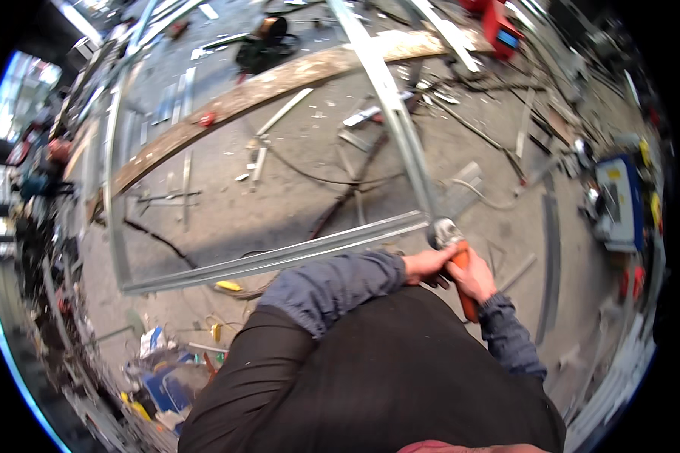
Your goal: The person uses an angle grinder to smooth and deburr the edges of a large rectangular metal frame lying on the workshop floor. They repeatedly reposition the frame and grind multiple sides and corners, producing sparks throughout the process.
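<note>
Tool: orange angle grinder, head right on corner joint of grey metal frame, lying on the floor.
L hand: grip closed round grinder body, near head.
R hand: grip wrapped on rear handle.
Tip: prob. best w/ light pressure, disc shallow, both wrists locked.

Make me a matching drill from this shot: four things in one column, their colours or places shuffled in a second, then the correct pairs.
Things:
1. angle grinder
2. metal frame
3. wooden plank
4. blue machine

Descriptions:
A. at the far right edge
B. long, brown, lying beyond the frame
C. orange body, gripped by left hand and right hand
D. grey, lying on the floor

Pairs: 1-C, 2-D, 3-B, 4-A
</note>
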`<state>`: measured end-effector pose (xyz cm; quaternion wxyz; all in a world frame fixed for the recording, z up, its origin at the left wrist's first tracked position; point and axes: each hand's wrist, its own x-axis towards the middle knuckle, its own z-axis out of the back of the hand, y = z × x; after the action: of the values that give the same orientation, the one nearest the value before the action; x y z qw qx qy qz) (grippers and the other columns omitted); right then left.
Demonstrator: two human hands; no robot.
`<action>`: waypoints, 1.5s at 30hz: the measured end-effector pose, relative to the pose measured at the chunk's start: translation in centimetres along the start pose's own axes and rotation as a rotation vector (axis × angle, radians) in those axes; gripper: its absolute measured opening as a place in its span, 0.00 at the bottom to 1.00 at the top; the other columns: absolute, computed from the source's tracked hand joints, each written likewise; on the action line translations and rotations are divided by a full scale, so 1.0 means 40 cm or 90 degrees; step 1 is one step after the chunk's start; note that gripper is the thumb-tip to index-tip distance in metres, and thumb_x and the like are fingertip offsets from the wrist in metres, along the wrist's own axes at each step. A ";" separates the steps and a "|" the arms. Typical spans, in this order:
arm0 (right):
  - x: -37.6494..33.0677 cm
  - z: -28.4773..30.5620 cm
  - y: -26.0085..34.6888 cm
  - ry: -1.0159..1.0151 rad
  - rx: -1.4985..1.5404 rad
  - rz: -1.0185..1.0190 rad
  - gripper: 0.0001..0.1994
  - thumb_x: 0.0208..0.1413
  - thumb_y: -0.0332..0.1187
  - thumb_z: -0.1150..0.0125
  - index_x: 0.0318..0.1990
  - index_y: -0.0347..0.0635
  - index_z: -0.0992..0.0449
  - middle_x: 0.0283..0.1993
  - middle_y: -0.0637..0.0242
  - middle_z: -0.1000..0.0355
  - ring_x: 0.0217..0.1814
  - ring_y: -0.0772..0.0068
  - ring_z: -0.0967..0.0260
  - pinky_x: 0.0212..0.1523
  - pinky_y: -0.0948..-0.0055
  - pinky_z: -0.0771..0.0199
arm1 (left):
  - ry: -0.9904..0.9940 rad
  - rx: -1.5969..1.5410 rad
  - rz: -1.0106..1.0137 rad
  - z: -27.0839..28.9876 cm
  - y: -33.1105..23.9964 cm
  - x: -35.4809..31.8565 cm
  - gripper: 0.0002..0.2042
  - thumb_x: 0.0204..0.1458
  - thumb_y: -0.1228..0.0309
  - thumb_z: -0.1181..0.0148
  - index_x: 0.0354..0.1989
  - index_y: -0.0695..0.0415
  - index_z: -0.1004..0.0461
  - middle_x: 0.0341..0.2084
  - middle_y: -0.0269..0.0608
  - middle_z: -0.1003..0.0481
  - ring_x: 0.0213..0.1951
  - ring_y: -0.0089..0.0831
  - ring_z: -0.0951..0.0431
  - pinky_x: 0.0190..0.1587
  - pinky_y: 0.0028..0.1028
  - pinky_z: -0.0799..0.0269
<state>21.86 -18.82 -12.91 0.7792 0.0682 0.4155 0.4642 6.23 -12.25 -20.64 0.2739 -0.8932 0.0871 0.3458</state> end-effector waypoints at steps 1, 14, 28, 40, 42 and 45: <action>0.010 -0.012 0.032 0.013 0.007 -0.002 0.36 0.53 0.55 0.35 0.58 0.32 0.30 0.45 0.40 0.21 0.48 0.38 0.22 0.48 0.52 0.23 | -0.001 0.001 0.002 0.035 -0.004 -0.024 0.36 0.63 0.32 0.60 0.57 0.53 0.25 0.47 0.38 0.21 0.33 0.28 0.20 0.36 0.30 0.27; 0.063 -0.138 0.093 -0.001 -0.004 -0.028 0.32 0.60 0.58 0.41 0.55 0.33 0.31 0.44 0.37 0.22 0.48 0.35 0.24 0.48 0.48 0.24 | 0.018 0.004 0.010 0.168 0.020 -0.069 0.39 0.64 0.32 0.66 0.58 0.55 0.25 0.50 0.43 0.20 0.38 0.34 0.18 0.46 0.34 0.25; 0.097 -0.359 0.210 -0.001 -0.065 0.006 0.30 0.61 0.55 0.42 0.53 0.32 0.30 0.43 0.36 0.22 0.47 0.33 0.24 0.46 0.47 0.24 | -0.021 -0.043 -0.051 0.356 0.164 -0.153 0.40 0.65 0.33 0.68 0.57 0.58 0.24 0.47 0.46 0.19 0.37 0.37 0.18 0.47 0.36 0.23; 0.132 -0.358 0.225 0.034 -0.091 0.002 0.31 0.62 0.57 0.43 0.52 0.31 0.28 0.45 0.37 0.22 0.49 0.35 0.24 0.47 0.49 0.24 | -0.022 -0.061 -0.027 0.376 0.162 -0.145 0.38 0.64 0.31 0.67 0.54 0.53 0.23 0.45 0.43 0.18 0.36 0.34 0.18 0.44 0.35 0.25; 0.147 -0.366 0.235 0.037 -0.101 -0.023 0.32 0.61 0.58 0.43 0.53 0.31 0.29 0.45 0.36 0.22 0.49 0.36 0.24 0.48 0.49 0.24 | -0.005 -0.068 -0.059 0.398 0.175 -0.127 0.38 0.64 0.31 0.67 0.55 0.53 0.23 0.45 0.42 0.18 0.35 0.33 0.18 0.42 0.33 0.26; 0.148 -0.381 0.230 0.026 -0.111 -0.017 0.32 0.61 0.58 0.43 0.53 0.30 0.29 0.45 0.37 0.22 0.49 0.36 0.24 0.49 0.49 0.24 | 0.011 -0.077 -0.062 0.414 0.189 -0.116 0.37 0.65 0.32 0.68 0.55 0.52 0.23 0.45 0.41 0.18 0.34 0.32 0.18 0.40 0.32 0.26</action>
<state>6.21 -13.32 -21.69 0.7799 -0.0146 0.3902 0.4892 -9.28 -9.62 -30.92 0.2351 -0.9142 0.0250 0.3292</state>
